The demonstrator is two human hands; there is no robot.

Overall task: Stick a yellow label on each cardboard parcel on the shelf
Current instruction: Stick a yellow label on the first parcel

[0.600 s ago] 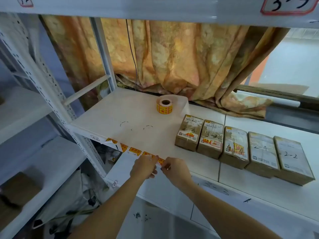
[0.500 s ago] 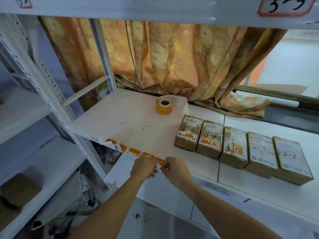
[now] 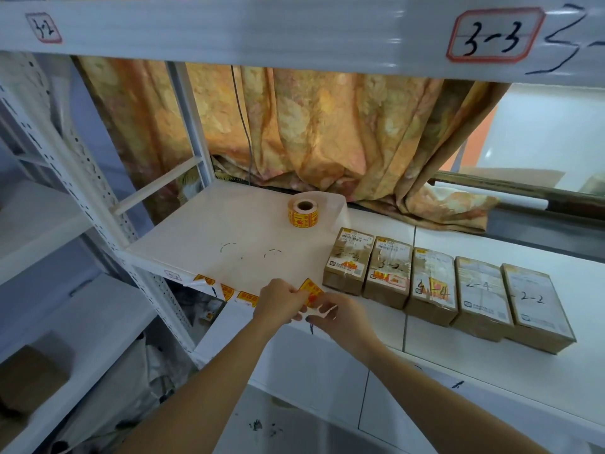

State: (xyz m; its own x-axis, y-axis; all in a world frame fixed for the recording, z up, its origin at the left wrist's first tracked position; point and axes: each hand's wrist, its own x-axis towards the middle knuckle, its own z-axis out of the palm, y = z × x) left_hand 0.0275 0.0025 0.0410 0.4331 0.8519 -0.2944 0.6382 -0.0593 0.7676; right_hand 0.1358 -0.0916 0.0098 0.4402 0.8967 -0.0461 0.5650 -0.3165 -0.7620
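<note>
Several cardboard parcels lie side by side on the white shelf (image 3: pixel 212 244). The three on the left, such as the first parcel (image 3: pixel 347 260), carry yellow-red labels; the two on the right (image 3: pixel 484 296) (image 3: pixel 537 306) show only white slips with handwritten numbers. At the shelf's front edge my left hand (image 3: pixel 278 303) pinches a yellow label (image 3: pixel 311 291), which stands up from the edge. My right hand (image 3: pixel 343 317) pinches the white backing strip (image 3: pixel 322 311) just below it. A strip of yellow labels (image 3: pixel 235 294) hangs along the shelf's front edge to the left.
A roll of yellow labels (image 3: pixel 302 213) stands at the back of the shelf, with loose white backing beside it. An orange curtain (image 3: pixel 327 132) hangs behind. The upper shelf beam (image 3: pixel 294 27) crosses overhead. White uprights and lower shelves with a box stand at the left.
Both hands have lifted slightly from the shelf edge. A yellow label now stands free of the strip between my fingers, with the backing pulled away below it.
</note>
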